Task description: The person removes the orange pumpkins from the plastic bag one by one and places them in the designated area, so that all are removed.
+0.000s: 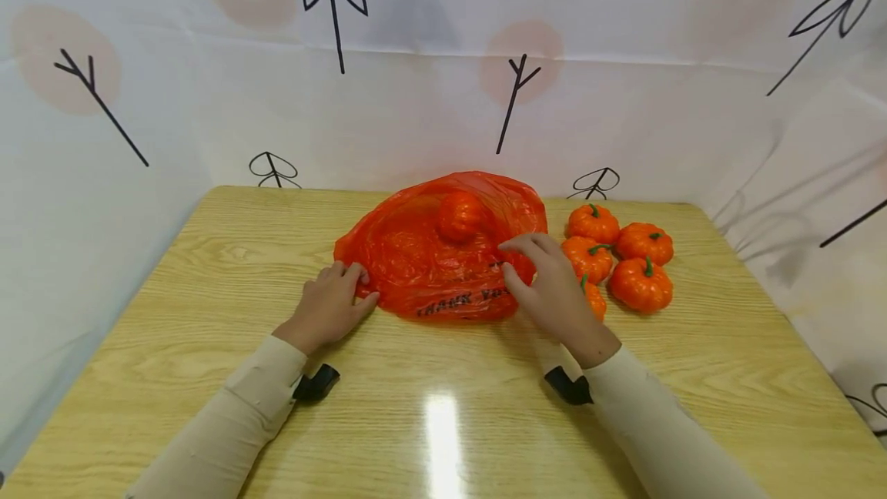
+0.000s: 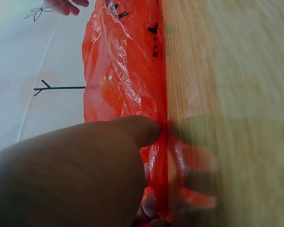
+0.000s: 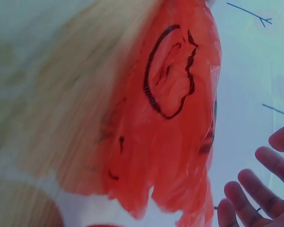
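Note:
A translucent red plastic bag (image 1: pixel 409 252) printed with black "THANK YOU" lettering lies on the table. One small orange pumpkin (image 1: pixel 460 216) shows through its film, in the upper middle part. At the bag's left edge, my left hand (image 1: pixel 329 306) pinches the plastic, thumb in front and other fingers partly hidden behind, as the left wrist view shows. Over the bag's right side is my right hand (image 1: pixel 550 291), fingers spread and loosely bent. In the right wrist view that hand (image 3: pixel 260 194) stands apart from the bag (image 3: pixel 170 146), holding nothing.
Several orange pumpkins (image 1: pixel 640 285) with green stems are grouped right of the bag, close to my right hand. Behind the wooden table (image 1: pixel 388 422) hangs a white patterned cloth (image 1: pixel 416 114). Black wrist mounts (image 1: pixel 317 383) sit at both cuffs.

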A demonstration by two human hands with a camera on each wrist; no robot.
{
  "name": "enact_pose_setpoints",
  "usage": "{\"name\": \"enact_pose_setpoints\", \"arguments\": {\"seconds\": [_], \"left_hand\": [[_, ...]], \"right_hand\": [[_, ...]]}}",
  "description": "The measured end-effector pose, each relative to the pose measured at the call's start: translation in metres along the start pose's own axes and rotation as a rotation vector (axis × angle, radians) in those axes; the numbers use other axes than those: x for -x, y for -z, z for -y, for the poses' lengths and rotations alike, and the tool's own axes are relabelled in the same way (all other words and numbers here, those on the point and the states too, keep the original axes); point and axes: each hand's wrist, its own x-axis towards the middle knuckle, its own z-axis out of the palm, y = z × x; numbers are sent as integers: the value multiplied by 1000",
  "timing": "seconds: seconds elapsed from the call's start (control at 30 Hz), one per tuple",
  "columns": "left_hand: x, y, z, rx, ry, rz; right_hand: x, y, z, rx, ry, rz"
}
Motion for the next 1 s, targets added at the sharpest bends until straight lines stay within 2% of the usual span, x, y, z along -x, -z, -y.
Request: {"name": "enact_pose_setpoints", "arguments": {"seconds": [0.13,0.37,0.5,0.73,1.0], "left_hand": [[-1,0,1,-2,4,5],[-1,-1,3,-4,16,4],[0,-3,2,-5,19,6],[0,-1,1,-2,16,3],[0,2,1,-9,9,8]], "right_hand": [[-12,-9,5,-28,10,20],[-29,-23,14,-14,5,67],[-37,-31,22,-55,-5,105],[-61,-37,38,-59,-24,172],[-90,-40,28,-2,-108,230]]}}
